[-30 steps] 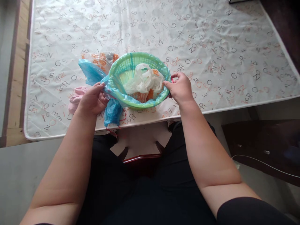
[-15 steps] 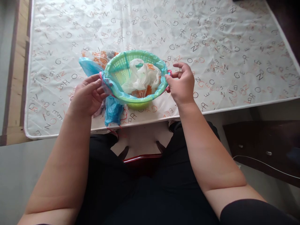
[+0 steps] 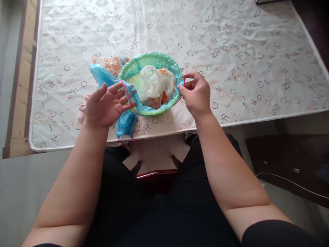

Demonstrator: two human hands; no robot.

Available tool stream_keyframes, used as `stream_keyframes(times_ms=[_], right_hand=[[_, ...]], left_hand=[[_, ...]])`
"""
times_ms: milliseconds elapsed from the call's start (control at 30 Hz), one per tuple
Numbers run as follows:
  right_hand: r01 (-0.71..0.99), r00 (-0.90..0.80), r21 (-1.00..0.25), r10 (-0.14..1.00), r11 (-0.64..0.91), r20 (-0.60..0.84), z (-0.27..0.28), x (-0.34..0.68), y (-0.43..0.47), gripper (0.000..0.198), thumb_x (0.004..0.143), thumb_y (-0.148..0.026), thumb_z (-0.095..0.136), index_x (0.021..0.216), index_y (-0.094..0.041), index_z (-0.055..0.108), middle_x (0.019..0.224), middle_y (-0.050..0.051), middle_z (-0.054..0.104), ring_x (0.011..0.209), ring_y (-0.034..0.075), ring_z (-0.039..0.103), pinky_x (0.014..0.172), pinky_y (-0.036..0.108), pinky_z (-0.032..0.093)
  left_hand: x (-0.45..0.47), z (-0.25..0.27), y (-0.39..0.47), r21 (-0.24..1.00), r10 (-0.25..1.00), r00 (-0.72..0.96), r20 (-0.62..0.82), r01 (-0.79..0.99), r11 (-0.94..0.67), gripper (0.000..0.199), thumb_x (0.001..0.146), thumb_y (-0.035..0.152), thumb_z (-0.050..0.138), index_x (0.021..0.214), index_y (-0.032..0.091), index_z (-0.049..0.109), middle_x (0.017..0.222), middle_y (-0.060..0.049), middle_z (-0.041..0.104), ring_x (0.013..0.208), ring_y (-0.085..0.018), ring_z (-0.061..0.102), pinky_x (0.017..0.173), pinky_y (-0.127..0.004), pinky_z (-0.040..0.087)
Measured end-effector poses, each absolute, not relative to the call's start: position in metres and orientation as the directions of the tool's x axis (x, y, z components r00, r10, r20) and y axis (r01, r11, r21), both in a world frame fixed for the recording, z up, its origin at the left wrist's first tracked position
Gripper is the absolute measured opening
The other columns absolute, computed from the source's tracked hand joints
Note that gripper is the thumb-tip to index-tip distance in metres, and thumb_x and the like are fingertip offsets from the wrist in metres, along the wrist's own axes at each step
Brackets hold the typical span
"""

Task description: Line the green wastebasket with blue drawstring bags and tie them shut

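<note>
A green plastic basket (image 3: 133, 70), lined with a blue drawstring garbage bag (image 3: 140, 107), stands tilted near the table's front edge. Crumpled white and orange plastic bags (image 3: 156, 84) lie inside it. My left hand (image 3: 108, 104) is at the basket's left side, palm up and fingers spread, the fingertips behind the bag's thin film and pink drawstring. On the right rim, my right hand (image 3: 196, 91) pinches the bag's edge and its red drawstring between thumb and fingers. More of the blue plastic (image 3: 125, 123) hangs in a bunch below the left rim.
Behind the basket's left side lies a clear plastic bag with orange print (image 3: 111, 63). A pink cloth-like thing (image 3: 82, 111) sits left of my left hand. The letter-printed tablecloth (image 3: 244, 51) covers the table. A dark object (image 3: 268, 1) is at the far right edge.
My left hand has turned palm up and moved right, its fingers spreading at the bag's edge. The basket's left rim has shifted right and its tilt has changed slightly. My right hand keeps its pinch.
</note>
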State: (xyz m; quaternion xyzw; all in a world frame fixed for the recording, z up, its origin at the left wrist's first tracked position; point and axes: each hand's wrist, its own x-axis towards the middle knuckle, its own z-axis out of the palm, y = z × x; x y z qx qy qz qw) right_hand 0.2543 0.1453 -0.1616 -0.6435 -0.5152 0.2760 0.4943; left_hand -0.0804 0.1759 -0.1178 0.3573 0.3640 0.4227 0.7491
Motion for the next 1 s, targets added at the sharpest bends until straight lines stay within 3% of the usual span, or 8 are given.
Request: stream_keyframes(times_ms=[167,267,400,500,600,767,867,1000], right_hand=[[0.387,0.375,-0.920,0.922,-0.061,0.096,-0.178,0.275,0.152,0.049,0.098,-0.040,0.080,0.143,-0.032,0.063,0.116,0.005,0.079,0.085,0.021,0.079,0.077,0.040,0.069],[0.404,0.416,-0.909,0.906,-0.100,0.085,-0.179,0.280,0.152,0.047,0.100,-0.038,0.075,0.145,-0.032,0.062,0.120,0.007,0.078,0.086,0.021,0.079,0.076,0.039,0.068],[0.518,0.458,-0.850,0.870,-0.094,0.183,-0.163,0.269,0.144,0.042,0.106,-0.036,0.066,0.148,-0.032,0.061,0.120,0.007,0.078,0.098,0.022,0.078,0.090,0.044,0.067],[0.627,0.429,-0.776,0.864,-0.073,0.265,-0.153,0.256,0.136,0.040,0.110,-0.038,0.059,0.149,-0.033,0.062,0.123,0.007,0.076,0.108,0.024,0.076,0.101,0.049,0.064],[0.646,0.412,-0.760,0.870,-0.069,0.271,-0.155,0.250,0.136,0.041,0.112,-0.044,0.055,0.151,-0.034,0.061,0.126,0.008,0.075,0.111,0.024,0.076,0.101,0.048,0.063],[0.453,0.412,-0.888,0.901,-0.075,0.134,-0.172,0.261,0.151,0.048,0.108,-0.058,0.060,0.149,-0.033,0.061,0.120,0.009,0.074,0.099,0.023,0.078,0.084,0.041,0.066],[0.268,0.404,-0.955,0.915,-0.127,-0.008,-0.177,0.268,0.156,0.044,0.106,-0.061,0.063,0.140,-0.033,0.063,0.112,0.007,0.075,0.083,0.020,0.077,0.067,0.034,0.064],[0.061,0.423,-0.983,0.896,-0.176,-0.134,-0.172,0.270,0.156,0.040,0.100,-0.059,0.074,0.127,-0.032,0.065,0.098,0.001,0.073,0.072,0.015,0.072,0.061,0.029,0.062]], left_hand=[[-0.075,-0.118,0.172,0.817,0.904,0.369,-0.214,-0.439,0.372,0.051,0.096,0.067,0.068,0.125,0.026,0.078,0.141,-0.012,0.079,0.157,-0.041,0.054,0.110,-0.059,0.063],[-0.070,-0.120,0.170,0.799,0.912,0.357,-0.201,-0.479,0.363,0.054,0.100,0.065,0.061,0.130,0.023,0.076,0.134,-0.011,0.081,0.151,-0.040,0.060,0.101,-0.053,0.067],[-0.061,-0.118,0.167,0.776,0.927,0.292,-0.237,-0.517,0.361,0.040,0.106,0.057,0.058,0.123,0.026,0.076,0.127,-0.010,0.082,0.140,-0.033,0.069,0.095,-0.047,0.069],[-0.053,-0.116,0.163,0.780,0.921,0.265,-0.287,-0.493,0.385,0.036,0.101,0.059,0.064,0.118,0.029,0.076,0.127,-0.012,0.081,0.140,-0.035,0.070,0.097,-0.048,0.068],[-0.045,-0.116,0.159,0.775,0.921,0.258,-0.292,-0.501,0.386,0.042,0.097,0.066,0.068,0.116,0.029,0.073,0.123,-0.013,0.081,0.139,-0.039,0.070,0.096,-0.050,0.068],[-0.041,-0.126,0.158,0.744,0.926,0.258,-0.277,-0.552,0.377,0.048,0.096,0.071,0.066,0.123,0.031,0.073,0.113,-0.011,0.083,0.128,-0.037,0.076,0.094,-0.049,0.067],[-0.042,-0.133,0.161,0.737,0.921,0.247,-0.300,-0.553,0.389,0.043,0.097,0.064,0.064,0.125,0.032,0.075,0.108,-0.008,0.083,0.109,-0.031,0.081,0.081,-0.039,0.068],[-0.044,-0.135,0.164,0.732,0.917,0.220,-0.332,-0.554,0.398,0.035,0.102,0.052,0.056,0.118,0.030,0.077,0.111,-0.007,0.083,0.095,-0.022,0.081,0.068,-0.028,0.065]])
